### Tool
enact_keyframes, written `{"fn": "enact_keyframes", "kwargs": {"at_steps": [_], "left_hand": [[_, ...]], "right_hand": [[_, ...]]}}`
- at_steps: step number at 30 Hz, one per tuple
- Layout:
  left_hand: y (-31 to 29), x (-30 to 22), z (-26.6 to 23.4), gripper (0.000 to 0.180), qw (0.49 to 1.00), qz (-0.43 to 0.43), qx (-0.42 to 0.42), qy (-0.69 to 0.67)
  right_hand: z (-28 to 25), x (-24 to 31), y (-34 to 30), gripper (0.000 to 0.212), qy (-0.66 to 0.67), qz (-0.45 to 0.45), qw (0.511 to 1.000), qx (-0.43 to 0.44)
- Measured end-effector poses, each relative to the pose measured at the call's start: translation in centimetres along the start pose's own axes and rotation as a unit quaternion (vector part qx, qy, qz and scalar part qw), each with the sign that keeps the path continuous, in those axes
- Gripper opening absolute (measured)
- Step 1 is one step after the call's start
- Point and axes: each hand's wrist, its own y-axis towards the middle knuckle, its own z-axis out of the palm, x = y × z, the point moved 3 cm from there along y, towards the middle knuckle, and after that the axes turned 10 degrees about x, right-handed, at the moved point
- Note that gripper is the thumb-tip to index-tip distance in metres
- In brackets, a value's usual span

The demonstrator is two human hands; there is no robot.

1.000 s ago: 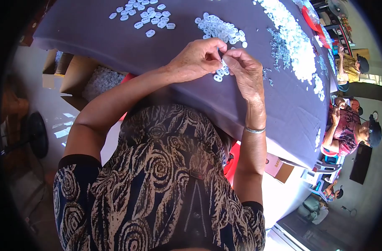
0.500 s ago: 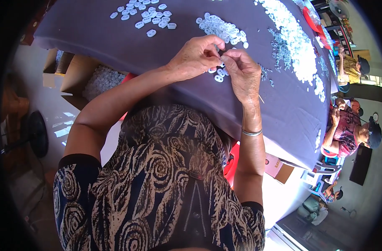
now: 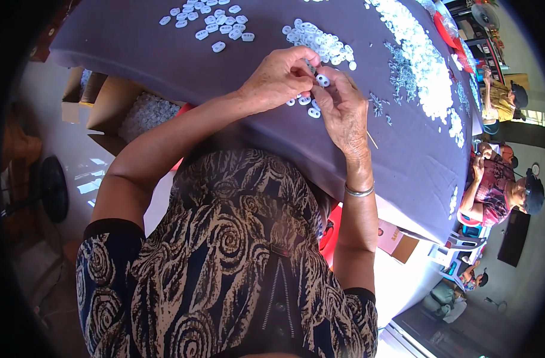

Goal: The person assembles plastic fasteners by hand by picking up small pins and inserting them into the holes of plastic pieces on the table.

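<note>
Over the dark tablecloth my two hands meet in front of me. My right hand (image 3: pixel 347 116) pinches a small white oval plastic piece with two holes (image 3: pixel 322 80) between thumb and fingers. Close beside it, my left hand (image 3: pixel 278 77) is closed, thumb against fingertips; a bit of grey shows between its fingers, too small to name. Under the hands lie several loose white two-hole pieces (image 3: pixel 314 112). Just beyond them sits a heap of the same pieces (image 3: pixel 323 43). Small grey metal parts, looking like screws (image 3: pixel 378 105), are scattered right of my right hand.
A long pile of white pieces (image 3: pixel 424 74) runs along the table's right, beside a heap of grey metal parts (image 3: pixel 400 71). More white pieces (image 3: pixel 224 27) lie far left. An open cardboard box (image 3: pixel 114 101) of pieces stands left, below the table edge. Other people (image 3: pixel 502 185) sit at right.
My right hand has shifted slightly left, and its fingers have turned so the white two-hole piece now shows face up. My left hand stays almost in place.
</note>
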Motion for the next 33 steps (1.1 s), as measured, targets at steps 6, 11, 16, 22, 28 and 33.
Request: {"fn": "enact_keyframes", "kwargs": {"at_steps": [6, 11, 16, 22, 28, 33], "left_hand": [[0.1, 0.48, -0.09, 0.028, 0.999, -0.027, 0.012, -0.03], [0.03, 0.53, -0.19, 0.028, 1.0, -0.016, -0.012, -0.002], [0.1, 0.54, -0.44, 0.03, 0.999, -0.03, 0.011, 0.013], [0.22, 0.74, -0.42, 0.03, 0.999, -0.024, 0.028, 0.019], [0.14, 0.46, -0.35, 0.028, 0.999, -0.032, 0.02, 0.005], [0.1, 0.32, -0.31, 0.026, 0.999, -0.041, 0.018, -0.003]], "right_hand": [[0.41, -0.19, 0.04, 0.028, -0.047, 0.004, 0.999, 0.02], [0.5, 0.12, 0.05, 0.031, -0.077, -0.003, 0.997, 0.013], [0.61, -0.09, -0.06, 0.032, -0.071, -0.009, 0.997, -0.002], [0.68, -0.05, -0.07, 0.029, -0.08, -0.013, 0.997, -0.012], [0.73, -0.01, -0.04, 0.027, -0.06, -0.009, 0.998, -0.009], [0.75, -0.16, -0.1, 0.027, -0.072, -0.013, 0.997, -0.006]]}}
